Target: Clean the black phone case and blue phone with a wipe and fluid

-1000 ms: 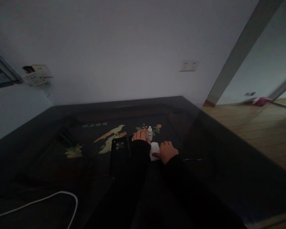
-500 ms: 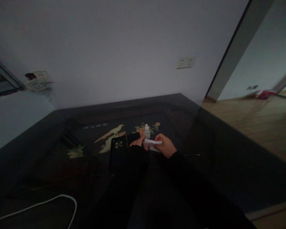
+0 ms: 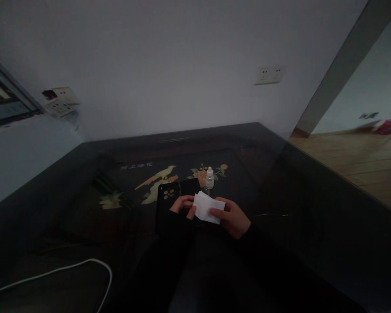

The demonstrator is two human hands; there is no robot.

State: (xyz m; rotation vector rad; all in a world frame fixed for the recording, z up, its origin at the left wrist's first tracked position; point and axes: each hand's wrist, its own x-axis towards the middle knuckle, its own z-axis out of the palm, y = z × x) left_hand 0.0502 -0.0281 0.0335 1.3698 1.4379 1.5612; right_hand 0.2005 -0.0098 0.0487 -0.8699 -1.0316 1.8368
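Dim room, person seated at a dark lacquered table (image 3: 280,182) with bird-and-flower inlay. Both hands are on a white folded wipe (image 3: 208,207), raised just above the tabletop in front of the person. The right hand (image 3: 232,216) is clamped on the wipe's right edge, thumb on top, fingers underneath. The left hand (image 3: 183,205) pinches the wipe's left edge with fingertips curled in; how firm that pinch is cannot quite be told in this light. Both forearms in black sleeves come in from the bottom, wrists close together. Progress, as a judgement: the wipe is picked up and in hand, seemingly being opened or readied, but nothing shows it has touched any surface yet. A small clear dropper bottle (image 3: 209,179) stands upright just behind the wipe, cap on, untouched. A black phone (image 3: 165,200) lies face down just left of the left hand, camera cluster visible, with another dark flat item (image 3: 189,187) beside it, too dark to identify. So wetting and wiping look not yet done. A white cable (image 3: 84,264) loops at the near left, and wall sockets (image 3: 269,74) sit behind.
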